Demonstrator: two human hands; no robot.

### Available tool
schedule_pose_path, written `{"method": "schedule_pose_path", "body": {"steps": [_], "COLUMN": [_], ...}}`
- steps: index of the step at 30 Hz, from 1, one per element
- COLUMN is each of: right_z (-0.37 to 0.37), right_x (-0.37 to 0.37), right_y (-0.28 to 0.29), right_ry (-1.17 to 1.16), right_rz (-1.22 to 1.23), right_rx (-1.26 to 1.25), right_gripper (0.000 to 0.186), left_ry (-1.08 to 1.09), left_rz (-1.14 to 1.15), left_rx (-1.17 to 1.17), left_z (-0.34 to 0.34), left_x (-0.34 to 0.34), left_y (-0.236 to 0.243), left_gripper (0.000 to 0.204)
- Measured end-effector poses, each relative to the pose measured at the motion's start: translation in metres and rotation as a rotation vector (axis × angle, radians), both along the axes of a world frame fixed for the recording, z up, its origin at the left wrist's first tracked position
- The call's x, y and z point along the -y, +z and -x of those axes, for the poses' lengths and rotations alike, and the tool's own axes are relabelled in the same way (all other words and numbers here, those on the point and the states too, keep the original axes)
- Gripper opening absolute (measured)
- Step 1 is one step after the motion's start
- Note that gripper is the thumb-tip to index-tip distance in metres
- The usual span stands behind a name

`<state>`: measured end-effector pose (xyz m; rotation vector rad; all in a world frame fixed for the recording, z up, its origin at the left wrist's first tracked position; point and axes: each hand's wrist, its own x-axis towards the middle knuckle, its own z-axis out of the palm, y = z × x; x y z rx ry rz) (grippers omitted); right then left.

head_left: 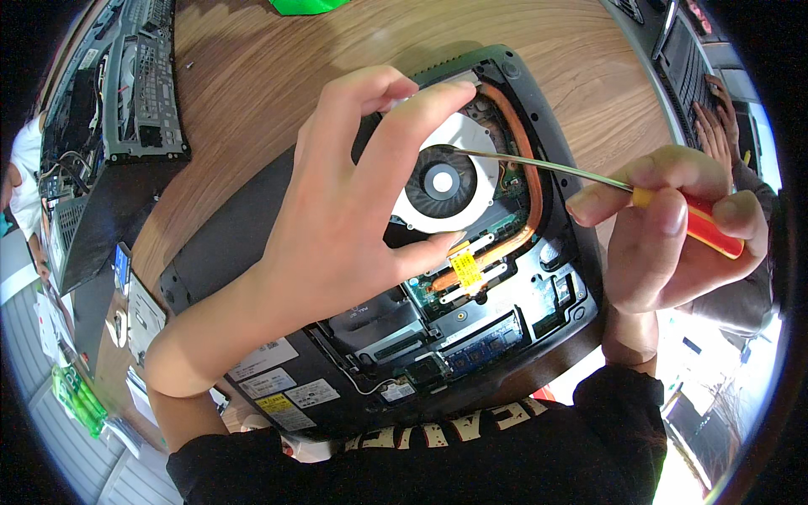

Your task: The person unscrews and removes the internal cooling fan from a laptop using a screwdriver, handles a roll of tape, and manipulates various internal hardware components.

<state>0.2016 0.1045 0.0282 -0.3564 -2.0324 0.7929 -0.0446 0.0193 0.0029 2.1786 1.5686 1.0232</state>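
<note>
An opened laptop base (pixel 539 332) lies underside up in front of me. My left hand (pixel 337 194) reaches over its round cooling fan (pixel 480 172), fingers spread. The index fingertip is by the fan's far edge and the thumb by its near edge; whether they press on it I cannot tell. In my right hand (pixel 673 219) is a screwdriver (pixel 711 229) with a red and yellow handle. Its thin metal shaft points left, and the tip lies over the fan's dark opening. A copper heat pipe (pixel 530 160) curves round the fan's right side.
A second opened computer chassis (pixel 109 160) stands at the left on the wooden table (pixel 244 76). Another person's hands (pixel 715 122) are on a laptop (pixel 682 67) at the upper right. A small screw (pixel 190 65) and a green object (pixel 307 4) lie toward the back.
</note>
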Motion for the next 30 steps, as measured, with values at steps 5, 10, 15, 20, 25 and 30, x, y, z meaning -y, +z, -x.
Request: {"method": "schedule_pose_path", "body": {"steps": [5,10,15,20,25,30], "right_z": [0.016,0.015,0.008,0.012,-0.010,-0.007], "right_x": [0.011,0.014,0.010,0.005,0.008,0.010], "right_y": [0.019,0.012,0.011,0.004,0.011,0.005], "right_ry": [0.076,-0.035,-0.041,-0.017,-0.024,0.027], "right_rz": [0.245,0.323,0.302,0.234,0.154,0.377], "right_rx": [-0.135,-0.202,-0.095,-0.025,-0.068,-0.226], "right_gripper": [0.022,0.022,0.024,0.031,0.024,0.020], "left_ry": [-0.007,-0.001,-0.019,-0.020,-0.023,-0.019], "left_rz": [0.008,-0.001,-0.013,-0.011,0.012,0.012], "left_rx": [0.029,0.042,0.072,0.054,0.076,0.065], "left_z": [0.000,0.000,0.001,0.001,0.001,-0.005], "left_x": [0.001,0.000,0.000,0.001,0.001,-0.003], "left_y": [-0.001,-0.003,-0.004,-0.003,-0.002,-0.005], "left_gripper": [0.089,0.089,0.089,0.089,0.088,0.089]}}
